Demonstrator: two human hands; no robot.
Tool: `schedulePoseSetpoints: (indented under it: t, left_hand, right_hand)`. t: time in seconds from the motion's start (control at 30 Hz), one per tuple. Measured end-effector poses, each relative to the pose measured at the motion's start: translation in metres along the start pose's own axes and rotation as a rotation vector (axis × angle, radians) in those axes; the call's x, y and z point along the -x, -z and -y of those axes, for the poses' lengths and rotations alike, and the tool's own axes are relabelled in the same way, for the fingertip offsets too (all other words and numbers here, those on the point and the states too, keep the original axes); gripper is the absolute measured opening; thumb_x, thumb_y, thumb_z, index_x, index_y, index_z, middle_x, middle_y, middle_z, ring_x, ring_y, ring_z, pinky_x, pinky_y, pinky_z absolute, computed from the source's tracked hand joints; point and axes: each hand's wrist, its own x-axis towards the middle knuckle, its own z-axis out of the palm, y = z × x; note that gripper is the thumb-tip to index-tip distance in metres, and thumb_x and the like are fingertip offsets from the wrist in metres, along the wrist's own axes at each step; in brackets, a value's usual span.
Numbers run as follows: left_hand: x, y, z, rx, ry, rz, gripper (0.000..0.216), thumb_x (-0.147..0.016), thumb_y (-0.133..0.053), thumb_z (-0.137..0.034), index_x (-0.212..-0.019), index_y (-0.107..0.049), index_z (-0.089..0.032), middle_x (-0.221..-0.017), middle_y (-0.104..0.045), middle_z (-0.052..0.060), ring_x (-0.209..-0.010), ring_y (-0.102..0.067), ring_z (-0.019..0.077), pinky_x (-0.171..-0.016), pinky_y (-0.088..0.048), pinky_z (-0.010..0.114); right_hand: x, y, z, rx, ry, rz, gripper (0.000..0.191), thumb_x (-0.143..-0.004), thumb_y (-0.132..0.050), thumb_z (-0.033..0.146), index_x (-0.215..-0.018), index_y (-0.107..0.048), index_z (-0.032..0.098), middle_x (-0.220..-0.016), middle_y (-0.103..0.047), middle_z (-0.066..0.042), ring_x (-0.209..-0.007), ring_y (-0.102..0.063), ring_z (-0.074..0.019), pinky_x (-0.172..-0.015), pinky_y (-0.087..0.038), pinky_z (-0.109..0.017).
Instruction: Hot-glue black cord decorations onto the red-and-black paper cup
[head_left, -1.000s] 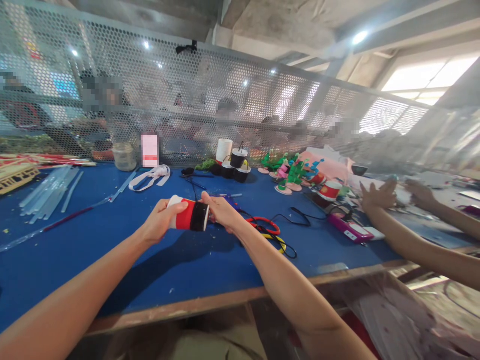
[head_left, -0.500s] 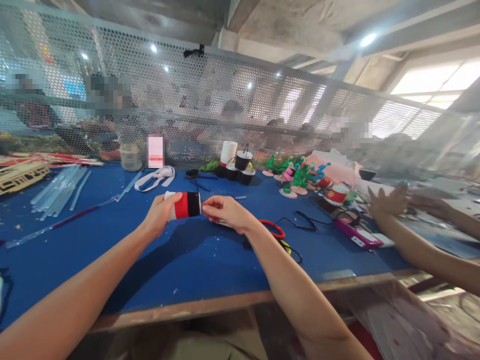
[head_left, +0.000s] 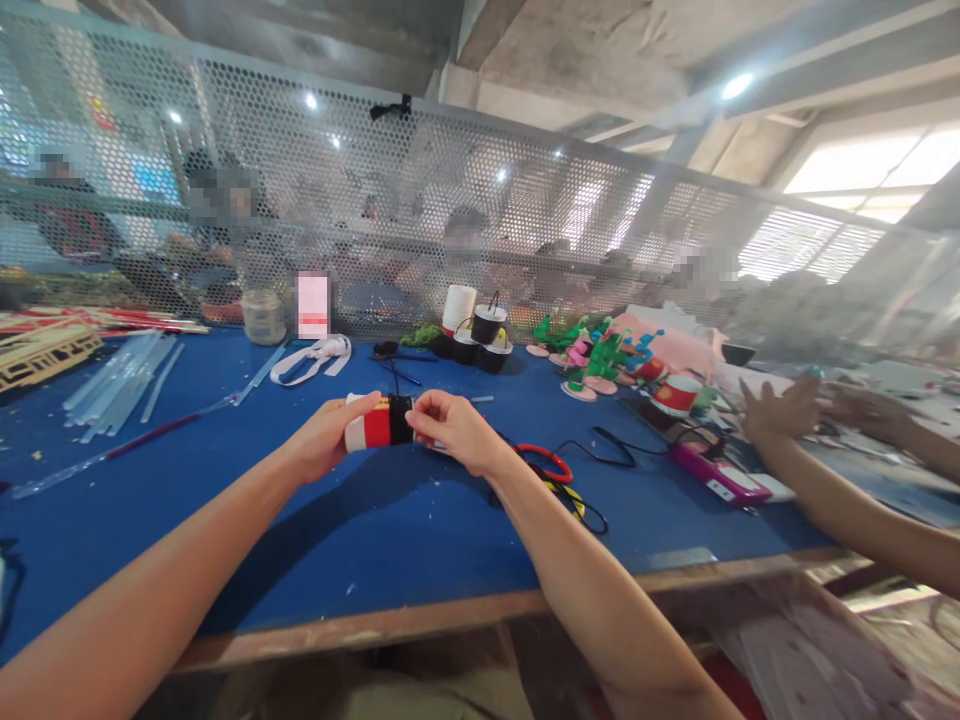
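A paper cup [head_left: 376, 428] lies on its side in the air above the blue table, banded in white, red and black, with a small yellowish patch near its upper edge. My left hand [head_left: 330, 436] is closed around its white end, thumb on top. At the black end, my right hand [head_left: 448, 424] has thumb and fingertips pinched together against the rim. Whatever sits between those fingertips is too small or hidden to name. Behind the cup, a dark tool and a thin blue stick [head_left: 406, 377] lie on the table.
White ribbon [head_left: 315, 358], clear glue sticks [head_left: 120, 385] and a jar [head_left: 264, 316] stand left. Stacked cups [head_left: 458, 308], small black buckets [head_left: 489, 325] and green figures [head_left: 600, 360] line the back. Red tape-like rings [head_left: 546, 460] and a purple device [head_left: 718, 474] lie right, near another person's hands [head_left: 784, 408].
The cup and my left hand have shifted a little right, and the cup has turned so the yellowish patch shows. My right fingertips now meet its black end, where a gap was before.
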Motion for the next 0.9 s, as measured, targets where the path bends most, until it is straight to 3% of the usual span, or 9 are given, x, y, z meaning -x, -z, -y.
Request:
schedulePoseSetpoints:
  t: [0.1, 0.2, 0.3, 0.47, 0.7, 0.9]
  left_hand:
    - [0.000, -0.001, -0.001, 0.052, 0.053, -0.032, 0.030, -0.060, -0.063, -0.039, -0.067, -0.060, -0.010, -0.055, -0.057, 0.000, -0.048, -0.046, 0.0084, -0.048, -0.033, 0.020]
    - [0.001, -0.003, 0.001, -0.008, 0.014, -0.065, 0.029, -0.057, -0.065, -0.037, -0.067, -0.061, -0.011, -0.055, -0.058, 0.000, -0.048, -0.046, 0.0083, -0.048, -0.032, 0.020]
    - [0.003, -0.005, 0.006, -0.141, -0.037, -0.012, 0.030, -0.058, -0.064, -0.040, -0.065, -0.061, -0.011, -0.054, -0.057, 0.000, -0.049, -0.045, 0.0085, -0.049, -0.032, 0.020]
    - [0.005, -0.006, 0.012, -0.289, -0.066, 0.057, 0.033, -0.062, -0.059, -0.042, -0.060, -0.059, -0.010, -0.049, -0.051, -0.002, -0.046, -0.041, 0.0071, -0.047, -0.029, 0.020]
    - [0.004, -0.003, 0.014, -0.294, -0.058, 0.093, 0.035, -0.066, -0.055, -0.044, -0.057, -0.057, -0.010, -0.049, -0.050, -0.001, -0.045, -0.041, 0.0077, -0.048, -0.029, 0.020]
    - [0.005, -0.005, 0.013, -0.341, -0.090, 0.113, 0.033, -0.064, -0.055, -0.042, -0.049, -0.049, -0.012, -0.044, -0.040, -0.004, -0.043, -0.031, 0.0055, -0.044, -0.022, 0.020]
  right_hand:
    - [0.001, -0.001, 0.000, 0.121, 0.051, 0.029, 0.025, -0.065, -0.058, 0.039, -0.063, -0.045, 0.018, -0.053, -0.049, 0.005, -0.047, -0.044, -0.0071, -0.049, -0.034, -0.022]
    - [-0.001, 0.001, -0.002, 0.183, 0.113, -0.136, 0.026, -0.071, -0.050, 0.042, -0.066, -0.048, 0.017, -0.060, -0.052, 0.001, -0.055, -0.047, -0.0097, -0.051, -0.037, -0.023]
    - [-0.004, 0.003, -0.005, 0.221, 0.216, -0.249, 0.034, -0.078, -0.038, 0.046, -0.076, -0.053, 0.015, -0.076, -0.058, -0.004, -0.072, -0.052, -0.0134, -0.061, -0.040, -0.025]
    - [-0.003, -0.002, -0.007, 0.237, 0.265, -0.108, 0.047, -0.082, -0.027, 0.052, -0.088, -0.055, 0.015, -0.085, -0.061, -0.006, -0.084, -0.055, -0.0144, -0.074, -0.039, -0.027]
    - [-0.003, 0.000, -0.009, 0.265, 0.220, -0.214, 0.053, -0.079, -0.025, 0.057, -0.082, -0.056, 0.015, -0.075, -0.061, -0.006, -0.075, -0.056, -0.0145, -0.070, -0.040, -0.027]
    - [0.002, -0.007, -0.002, 0.234, 0.293, -0.073, 0.051, -0.080, -0.025, 0.056, -0.087, -0.056, 0.016, -0.081, -0.061, -0.005, -0.082, -0.055, -0.0139, -0.077, -0.040, -0.028]
